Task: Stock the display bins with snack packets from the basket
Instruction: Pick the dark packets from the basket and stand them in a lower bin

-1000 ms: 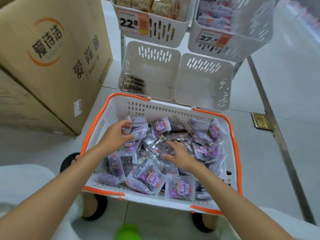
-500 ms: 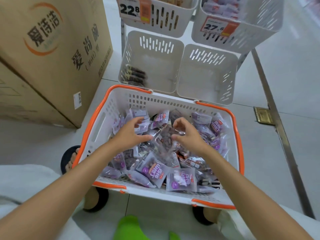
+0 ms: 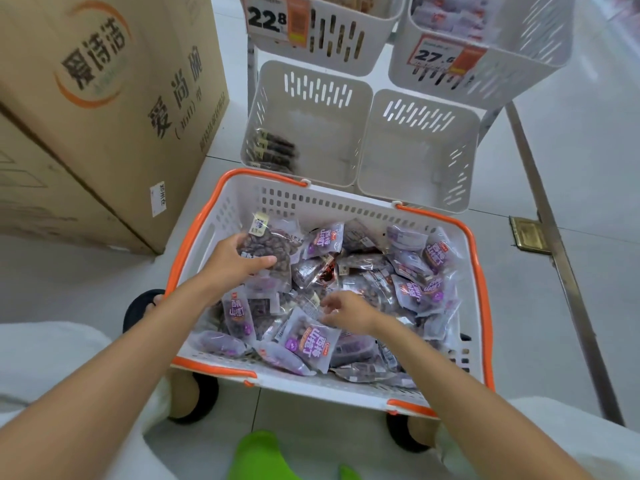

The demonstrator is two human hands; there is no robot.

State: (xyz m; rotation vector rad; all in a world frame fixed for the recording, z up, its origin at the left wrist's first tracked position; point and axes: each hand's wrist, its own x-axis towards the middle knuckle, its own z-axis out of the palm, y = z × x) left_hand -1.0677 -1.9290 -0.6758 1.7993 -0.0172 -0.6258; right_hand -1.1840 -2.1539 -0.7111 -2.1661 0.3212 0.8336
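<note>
A white basket [image 3: 346, 202] with orange handles sits on the floor before me, heaped with purple and clear snack packets [image 3: 412, 292]. My left hand [image 3: 235, 261] is closed on a clear packet of dark snacks [image 3: 273, 242] at the basket's left, lifted slightly above the pile. Low over the middle of the heap, my right hand [image 3: 346, 311] has its fingers spread, touching packets but holding none. Beyond the basket stand two white display bins: the left bin [image 3: 325, 133] holds a few dark packets [image 3: 277, 150], the right bin [image 3: 419, 150] shows only its bare floor.
A large cardboard box [image 3: 104, 98] stands at the left. Two upper bins with price tags 22.8 [image 3: 277, 19] and 27.6 [image 3: 446, 57] hang above the lower bins. A metal floor strip [image 3: 561, 251] runs along the right. My sandalled feet flank the basket.
My left hand has closed on a clear packet and raised it at the basket's left. My right hand has let go and dropped back to the middle of the pile.
</note>
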